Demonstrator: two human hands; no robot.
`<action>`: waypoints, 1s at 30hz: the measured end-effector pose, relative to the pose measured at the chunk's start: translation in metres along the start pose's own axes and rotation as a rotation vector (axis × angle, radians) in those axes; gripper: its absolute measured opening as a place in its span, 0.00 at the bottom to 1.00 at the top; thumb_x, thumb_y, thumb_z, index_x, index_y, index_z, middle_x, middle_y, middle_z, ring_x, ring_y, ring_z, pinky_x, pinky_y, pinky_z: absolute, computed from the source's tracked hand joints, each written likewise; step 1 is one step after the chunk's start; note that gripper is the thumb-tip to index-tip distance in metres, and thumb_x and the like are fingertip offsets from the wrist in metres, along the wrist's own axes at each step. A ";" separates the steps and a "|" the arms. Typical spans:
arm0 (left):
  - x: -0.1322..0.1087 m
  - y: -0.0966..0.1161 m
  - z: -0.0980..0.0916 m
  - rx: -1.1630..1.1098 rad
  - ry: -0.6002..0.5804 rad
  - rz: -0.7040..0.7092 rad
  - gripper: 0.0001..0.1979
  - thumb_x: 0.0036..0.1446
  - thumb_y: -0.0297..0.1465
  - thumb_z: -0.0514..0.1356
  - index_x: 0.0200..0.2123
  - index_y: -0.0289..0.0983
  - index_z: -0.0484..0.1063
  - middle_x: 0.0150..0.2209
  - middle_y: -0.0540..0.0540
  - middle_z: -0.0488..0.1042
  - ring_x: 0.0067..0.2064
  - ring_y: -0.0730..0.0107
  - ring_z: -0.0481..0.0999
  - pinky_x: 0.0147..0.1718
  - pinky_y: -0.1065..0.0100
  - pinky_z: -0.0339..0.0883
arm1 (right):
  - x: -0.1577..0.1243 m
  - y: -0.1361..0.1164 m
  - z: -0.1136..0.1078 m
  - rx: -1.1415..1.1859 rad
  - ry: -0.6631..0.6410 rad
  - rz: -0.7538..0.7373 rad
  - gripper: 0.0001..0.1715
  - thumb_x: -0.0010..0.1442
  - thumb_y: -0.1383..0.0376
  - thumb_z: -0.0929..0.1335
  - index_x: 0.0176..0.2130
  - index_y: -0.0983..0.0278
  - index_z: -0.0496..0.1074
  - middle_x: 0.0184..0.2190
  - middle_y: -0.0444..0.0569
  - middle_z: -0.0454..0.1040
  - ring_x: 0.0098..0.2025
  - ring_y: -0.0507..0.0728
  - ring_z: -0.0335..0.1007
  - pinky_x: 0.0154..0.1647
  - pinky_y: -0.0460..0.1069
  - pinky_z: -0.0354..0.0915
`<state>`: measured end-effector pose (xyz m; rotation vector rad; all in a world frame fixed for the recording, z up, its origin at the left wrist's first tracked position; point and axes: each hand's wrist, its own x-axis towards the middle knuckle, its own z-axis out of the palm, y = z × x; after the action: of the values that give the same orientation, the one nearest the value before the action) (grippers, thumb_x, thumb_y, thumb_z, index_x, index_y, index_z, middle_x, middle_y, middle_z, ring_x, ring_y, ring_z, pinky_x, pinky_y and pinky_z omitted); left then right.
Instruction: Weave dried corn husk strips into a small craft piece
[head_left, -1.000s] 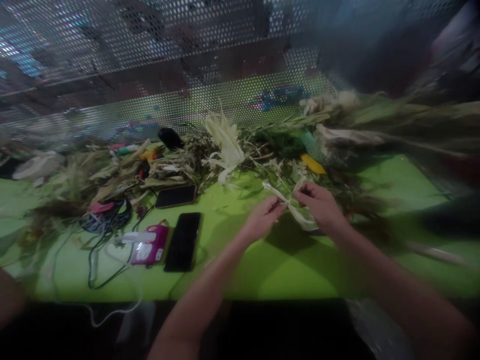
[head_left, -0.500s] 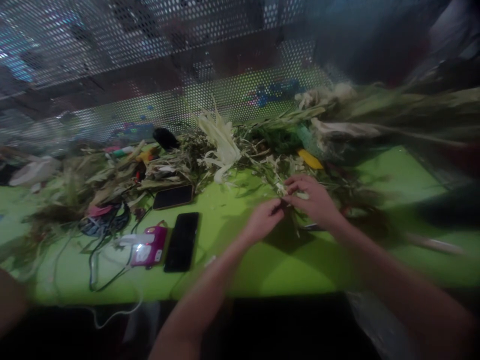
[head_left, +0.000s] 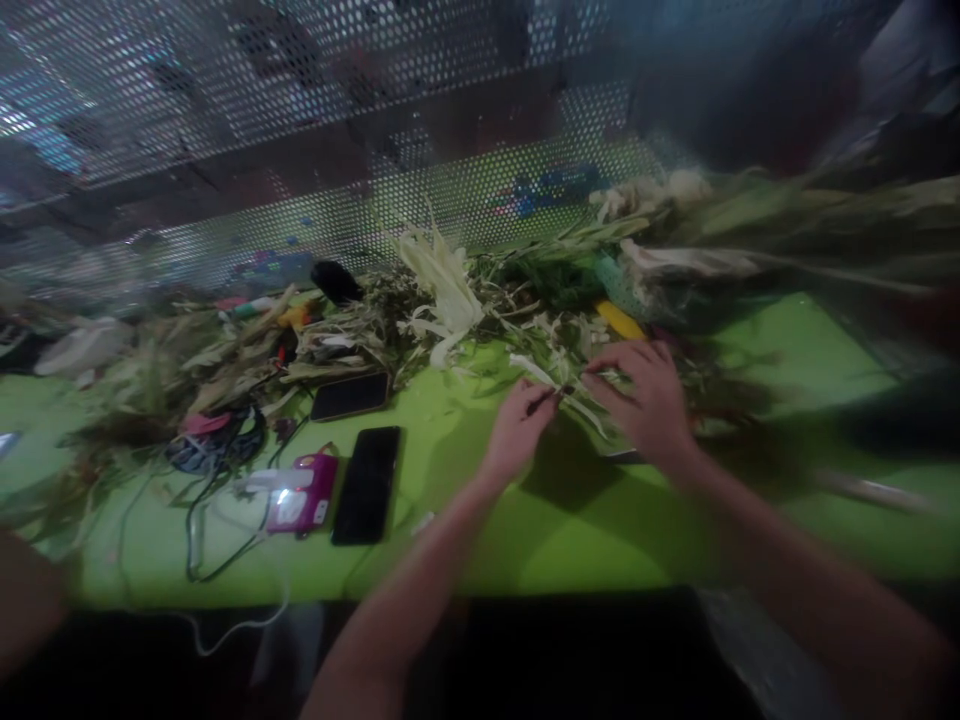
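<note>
My left hand [head_left: 520, 430] is closed in a pinch on a thin pale leaf strip [head_left: 544, 378] at the near edge of a heap of green and dried leaves [head_left: 555, 300]. My right hand [head_left: 645, 400] rests beside it, palm down, fingers stretched flat over the same bundle of strips. Both hands work over a bright green table [head_left: 570, 530].
Two dark phones [head_left: 366, 483] [head_left: 350, 395] lie left of my hands, beside a pink device [head_left: 297, 496] with cables. More leaf litter [head_left: 187, 370] covers the table's back left. A perforated metal screen [head_left: 300, 120] stands behind. Long stalks [head_left: 787, 230] lie at the right.
My right hand has opened out flat on the leaves and shifted slightly right. My left hand stays pinched on the strip, which now points up and left.
</note>
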<state>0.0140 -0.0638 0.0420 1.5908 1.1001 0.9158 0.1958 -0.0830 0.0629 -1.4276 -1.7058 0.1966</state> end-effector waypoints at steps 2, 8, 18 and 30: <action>0.001 -0.001 0.000 -0.012 0.027 0.003 0.09 0.61 0.33 0.56 0.36 0.36 0.75 0.35 0.47 0.67 0.38 0.70 0.67 0.40 0.68 0.63 | -0.002 -0.003 0.000 0.054 -0.093 0.025 0.07 0.62 0.59 0.67 0.36 0.59 0.74 0.34 0.49 0.77 0.40 0.60 0.70 0.44 0.54 0.62; 0.000 -0.005 0.003 0.030 0.029 0.047 0.08 0.59 0.27 0.56 0.33 0.35 0.76 0.35 0.46 0.68 0.39 0.69 0.69 0.41 0.68 0.63 | -0.006 -0.004 0.010 0.252 -0.355 0.318 0.15 0.59 0.52 0.68 0.38 0.61 0.75 0.30 0.46 0.77 0.26 0.54 0.68 0.27 0.48 0.60; -0.002 -0.010 0.002 -0.061 -0.055 -0.093 0.11 0.61 0.31 0.55 0.36 0.36 0.78 0.27 0.49 0.69 0.28 0.74 0.65 0.28 0.71 0.59 | -0.005 -0.002 0.019 0.389 -0.317 0.368 0.06 0.55 0.62 0.70 0.31 0.63 0.76 0.27 0.45 0.77 0.29 0.54 0.71 0.32 0.48 0.64; 0.000 -0.011 -0.004 -0.086 -0.059 -0.063 0.11 0.60 0.32 0.58 0.43 0.39 0.77 0.48 0.45 0.77 0.50 0.63 0.72 0.54 0.62 0.63 | -0.010 0.004 0.021 0.302 -0.279 0.267 0.08 0.59 0.61 0.69 0.36 0.62 0.76 0.31 0.46 0.79 0.32 0.55 0.72 0.34 0.48 0.64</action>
<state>0.0080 -0.0616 0.0321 1.4957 1.0495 0.8580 0.1840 -0.0820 0.0424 -1.4421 -1.6111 0.7987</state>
